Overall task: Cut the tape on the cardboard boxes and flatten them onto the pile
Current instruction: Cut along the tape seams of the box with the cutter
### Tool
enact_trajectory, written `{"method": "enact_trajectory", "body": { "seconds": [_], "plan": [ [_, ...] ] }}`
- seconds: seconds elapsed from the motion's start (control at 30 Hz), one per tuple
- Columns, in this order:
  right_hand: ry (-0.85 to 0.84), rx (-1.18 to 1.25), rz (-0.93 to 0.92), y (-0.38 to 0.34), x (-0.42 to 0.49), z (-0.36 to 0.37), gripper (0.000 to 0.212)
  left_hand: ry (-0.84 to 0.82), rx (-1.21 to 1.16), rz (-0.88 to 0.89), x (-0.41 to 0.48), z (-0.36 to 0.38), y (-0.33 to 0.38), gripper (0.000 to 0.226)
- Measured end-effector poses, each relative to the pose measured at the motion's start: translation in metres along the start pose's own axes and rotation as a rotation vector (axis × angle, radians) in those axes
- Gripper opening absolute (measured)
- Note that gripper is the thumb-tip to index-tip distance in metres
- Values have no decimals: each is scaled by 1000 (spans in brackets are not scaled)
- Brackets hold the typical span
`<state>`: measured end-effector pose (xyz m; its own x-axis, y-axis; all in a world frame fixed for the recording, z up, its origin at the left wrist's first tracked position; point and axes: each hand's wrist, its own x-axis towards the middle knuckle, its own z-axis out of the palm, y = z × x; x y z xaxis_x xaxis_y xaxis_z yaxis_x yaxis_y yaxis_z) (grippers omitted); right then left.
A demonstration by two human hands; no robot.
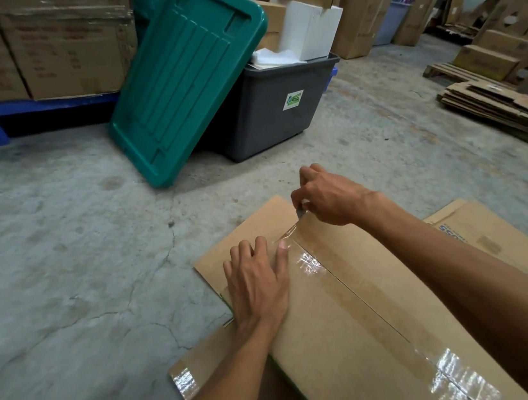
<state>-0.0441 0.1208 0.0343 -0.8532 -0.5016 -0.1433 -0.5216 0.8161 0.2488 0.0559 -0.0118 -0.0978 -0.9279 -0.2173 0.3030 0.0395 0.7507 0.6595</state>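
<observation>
The taped seam (375, 312) runs from far left to near right along the box (352, 362) top; the right hand (327, 196) grips a blade (301, 213) at its far end, the left hand (256, 286) pressing flat, fingers straight, just beside it

The cardboard box (389, 334) runs off the bottom and right edges. The right hand (326, 198) hides most of the small cutter (301, 213).

The cracked concrete floor (82, 243) carries a taped cardboard box (373, 331), a grey bin (267, 116) with a green lid (184, 82) leaning against it, a blue pallet (14, 120), and a flattened cardboard pile (505, 112).
</observation>
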Motion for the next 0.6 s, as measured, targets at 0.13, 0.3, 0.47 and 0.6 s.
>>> {"method": "enact_trajectory", "body": {
  "seconds": [0.13,0.3,0.47,0.6],
  "plan": [
    [38,41,23,-7,3,-5,17,6,11,25,-2,-1,0,30],
    [-40,48,-44,-34,15,-7,20,5,-13,-9,-2,-1,0,23],
    [-98,24,-78,-45,22,-6,21,-11,-19,-27,-2,0,-2,23],
    [-148,-14,-89,-47,20,-5,22,0,-1,-36,-2,1,-3,26]
  ]
}}
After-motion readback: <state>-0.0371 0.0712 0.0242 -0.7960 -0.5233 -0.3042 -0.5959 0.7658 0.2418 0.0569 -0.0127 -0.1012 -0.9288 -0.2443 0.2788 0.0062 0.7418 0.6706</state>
